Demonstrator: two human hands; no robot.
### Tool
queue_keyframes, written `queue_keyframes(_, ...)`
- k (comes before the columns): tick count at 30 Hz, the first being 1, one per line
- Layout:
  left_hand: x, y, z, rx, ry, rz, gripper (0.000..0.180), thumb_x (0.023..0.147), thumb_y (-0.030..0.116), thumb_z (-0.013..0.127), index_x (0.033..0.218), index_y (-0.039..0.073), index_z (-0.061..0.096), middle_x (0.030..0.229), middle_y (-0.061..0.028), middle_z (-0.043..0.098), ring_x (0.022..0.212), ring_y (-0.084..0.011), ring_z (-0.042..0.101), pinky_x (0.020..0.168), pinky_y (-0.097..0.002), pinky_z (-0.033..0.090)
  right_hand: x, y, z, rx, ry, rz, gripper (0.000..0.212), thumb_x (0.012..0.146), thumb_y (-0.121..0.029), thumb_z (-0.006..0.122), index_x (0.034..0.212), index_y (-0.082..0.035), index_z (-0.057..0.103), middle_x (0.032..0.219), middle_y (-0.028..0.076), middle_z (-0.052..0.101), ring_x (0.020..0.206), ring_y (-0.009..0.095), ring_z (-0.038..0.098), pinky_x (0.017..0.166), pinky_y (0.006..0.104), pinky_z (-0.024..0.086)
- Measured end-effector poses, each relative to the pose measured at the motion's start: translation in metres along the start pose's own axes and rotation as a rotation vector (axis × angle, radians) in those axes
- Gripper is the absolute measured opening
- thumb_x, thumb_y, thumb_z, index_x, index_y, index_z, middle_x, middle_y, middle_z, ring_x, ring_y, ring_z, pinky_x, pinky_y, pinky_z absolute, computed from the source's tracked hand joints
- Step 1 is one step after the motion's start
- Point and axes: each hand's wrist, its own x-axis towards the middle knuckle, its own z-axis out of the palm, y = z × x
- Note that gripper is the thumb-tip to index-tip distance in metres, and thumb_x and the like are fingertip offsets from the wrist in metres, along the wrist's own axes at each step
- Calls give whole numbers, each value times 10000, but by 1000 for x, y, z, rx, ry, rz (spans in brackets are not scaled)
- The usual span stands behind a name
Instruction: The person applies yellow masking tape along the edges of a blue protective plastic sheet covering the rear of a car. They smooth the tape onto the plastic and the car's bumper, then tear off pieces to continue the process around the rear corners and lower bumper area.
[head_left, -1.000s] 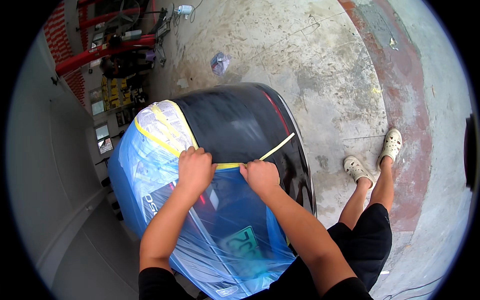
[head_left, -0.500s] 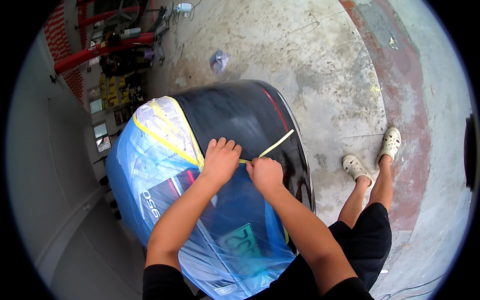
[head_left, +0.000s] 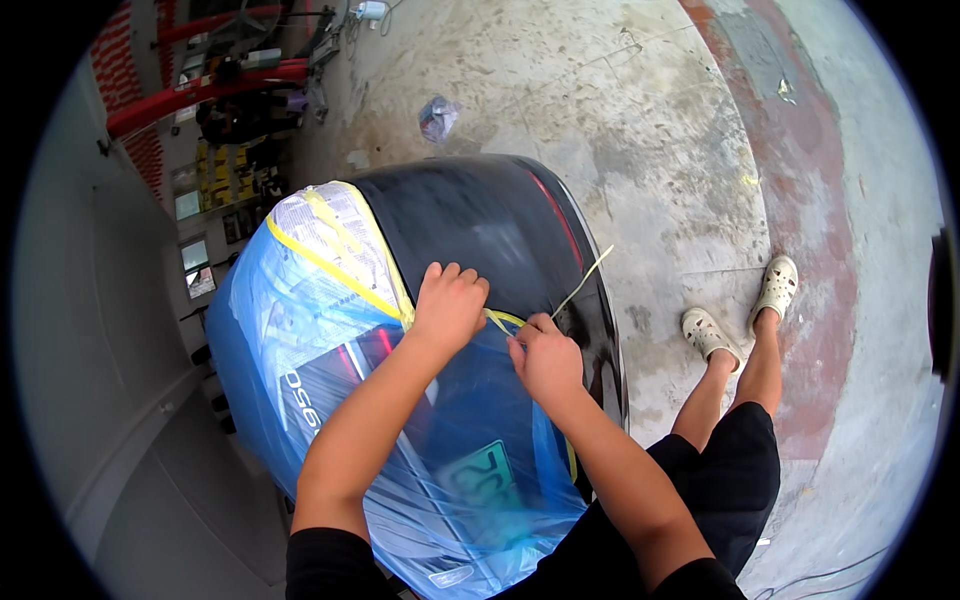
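Observation:
A black car bumper [head_left: 470, 215] is partly wrapped in translucent blue masking film [head_left: 330, 285]. My left hand [head_left: 452, 305] rests at the film's upper edge, fingers bent and close together, with yellow masking tape [head_left: 508, 317] coming out from under it. Just to the right, my right hand [head_left: 547, 355] pinches the same tape, thumb against the fingers. The tape bows slightly between the hands, and its thin loose tail sticks up past the right hand over the bumper's right edge. Both hands' fingertips are partly hidden.
Taped newspaper [head_left: 315, 235] covers the bumper's left corner. A crumpled plastic bag [head_left: 439, 119] lies on the concrete floor [head_left: 655, 150] beyond. At the right stand legs in cream clogs [head_left: 712, 335]. A red metal frame [head_left: 205, 95] is at the far left, near a grey wall [head_left: 110, 290].
My right hand has moved a little down and right, away from the left hand, which stays in nearly the same place. The tape between them has loosened into a bow; its tail has twisted and points higher.

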Motion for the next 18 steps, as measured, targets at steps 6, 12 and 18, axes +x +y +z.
queue_keyframes(6,0,2,2,-3,14,39,253,707,287,816,841,110,694,856,-34,639,911,-212,620,863,-381,418,-8,31,9,31,65,168,209,927,-271,673,914,-66,633,748,175,682,706,390,683,637,494,542)
queue_keyframes(12,3,6,6,-30,10,64,186,728,251,772,824,105,707,855,-39,663,911,-217,634,892,-378,426,-6,47,14,16,127,174,171,871,-206,736,886,-60,648,766,162,696,709,388,680,638,487,534)
queue_keyframes(18,4,7,16,6,38,102,252,726,326,792,814,112,690,844,-38,649,895,-212,624,875,-381,428,-18,50,15,-12,99,148,199,917,-257,675,911,-61,639,837,166,692,720,386,684,656,490,551)
